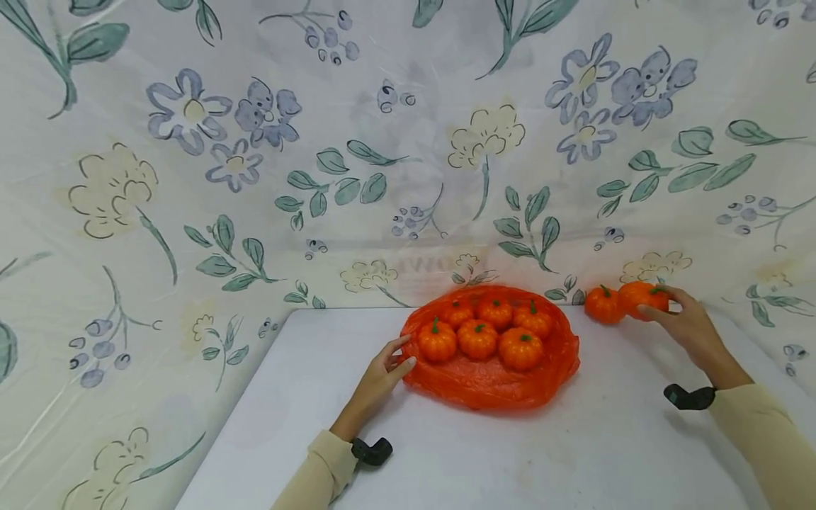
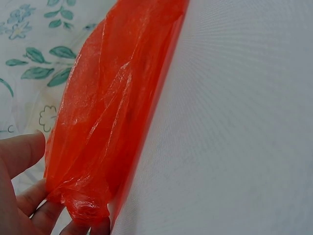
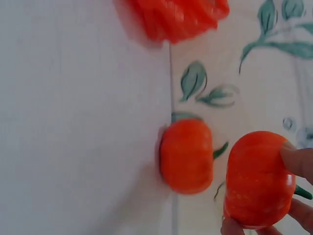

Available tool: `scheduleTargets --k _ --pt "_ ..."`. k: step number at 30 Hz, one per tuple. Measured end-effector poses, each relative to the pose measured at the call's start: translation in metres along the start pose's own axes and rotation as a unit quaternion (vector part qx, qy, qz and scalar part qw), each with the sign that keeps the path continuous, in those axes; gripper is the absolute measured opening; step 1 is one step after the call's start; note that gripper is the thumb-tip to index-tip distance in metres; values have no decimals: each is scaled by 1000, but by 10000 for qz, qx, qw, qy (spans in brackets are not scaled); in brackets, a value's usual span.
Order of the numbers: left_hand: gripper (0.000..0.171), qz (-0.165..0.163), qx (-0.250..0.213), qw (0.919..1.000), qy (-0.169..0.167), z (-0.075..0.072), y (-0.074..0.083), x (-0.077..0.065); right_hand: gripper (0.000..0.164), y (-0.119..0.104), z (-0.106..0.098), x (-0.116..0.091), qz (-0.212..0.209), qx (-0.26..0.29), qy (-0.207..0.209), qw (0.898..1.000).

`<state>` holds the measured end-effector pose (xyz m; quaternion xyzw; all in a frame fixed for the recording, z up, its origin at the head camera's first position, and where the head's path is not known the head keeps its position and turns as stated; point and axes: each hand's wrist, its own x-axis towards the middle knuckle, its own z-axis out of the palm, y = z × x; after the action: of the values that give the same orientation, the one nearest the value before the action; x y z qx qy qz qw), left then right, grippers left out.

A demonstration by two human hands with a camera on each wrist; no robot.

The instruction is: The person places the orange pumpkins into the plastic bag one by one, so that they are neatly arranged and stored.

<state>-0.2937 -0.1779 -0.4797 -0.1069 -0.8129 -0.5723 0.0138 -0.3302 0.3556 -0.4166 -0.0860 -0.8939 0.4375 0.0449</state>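
My right hand [image 1: 691,329] holds a small orange toy pumpkin [image 3: 259,178], thumb on one side and fingers on the other. The pumpkin is raised off the table in the right wrist view, its green stem toward the palm. Just left of it, a second pumpkin [image 1: 602,304] sits at the table's back edge. My left hand [image 1: 376,379] touches the left edge of a red plastic bag [image 1: 478,386], with the thumb apart from the fingers. Several pumpkins [image 1: 477,340] with green stems lie on the spread bag. In the left wrist view, my fingers [image 2: 46,215] meet the bag's crumpled end.
A white table [image 1: 612,439] carries the bag and pumpkins. Behind it hangs a floral-patterned sheet [image 1: 414,142] in blue, green and yellow, meeting the table's back edge. Both wrists wear dark straps with small black devices [image 1: 372,451].
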Motion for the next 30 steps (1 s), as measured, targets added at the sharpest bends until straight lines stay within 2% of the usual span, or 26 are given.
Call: scheduleTargets --k 5,14,22,30 --pt "53 -158 82 9998 84 2 2 -1 93 -19 12 -14 -359 -209 -303 9987" --pt "53 -126 86 9999 54 -2 0 0 88 -56 38 -40 -896 1 -752 9931" --pt "54 20 10 10000 -44 -4 -6 1 84 -86 59 -61 -1531 216 -1192 9808" --pt "53 -36 -11 10000 -12 0 -1 2 73 -100 85 -71 -1924 223 -1536 9690"
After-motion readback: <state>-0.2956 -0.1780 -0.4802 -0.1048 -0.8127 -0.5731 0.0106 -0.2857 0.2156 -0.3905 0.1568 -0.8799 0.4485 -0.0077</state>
